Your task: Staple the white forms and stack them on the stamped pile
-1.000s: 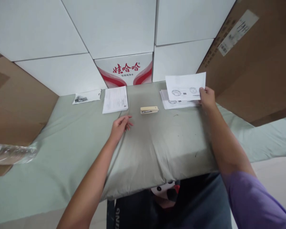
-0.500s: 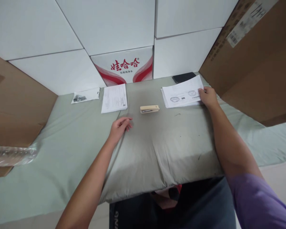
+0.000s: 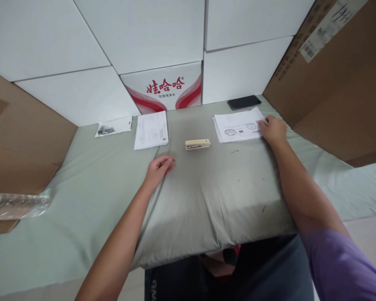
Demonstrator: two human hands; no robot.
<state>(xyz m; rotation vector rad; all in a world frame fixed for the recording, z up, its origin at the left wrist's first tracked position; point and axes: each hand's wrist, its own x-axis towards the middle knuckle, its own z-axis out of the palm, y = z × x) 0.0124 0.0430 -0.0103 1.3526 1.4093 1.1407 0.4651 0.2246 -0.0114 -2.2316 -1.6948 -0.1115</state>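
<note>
Nearest me, the person's left hand (image 3: 158, 168) lay loosely curled and empty on the grey-green cloth (image 3: 207, 196), gripping nothing. A little beyond it, at about one o'clock from that hand, sat a beige stapler (image 3: 197, 144), untouched. Further off, at two o'clock, the right hand (image 3: 272, 130) rested flat with its fingers pressed on the right edge of a stack of stamped papers (image 3: 236, 126), not closed around it. Those sheets looked light, thin and floppy, likely to slide apart on the soft cloth, so I judged they were best pinched at a corner or squared by both long edges. They were white, printed, with round seals. Behind them lay a dark phone (image 3: 243, 102); at eleven o'clock lay another sheet (image 3: 151, 130).
</note>
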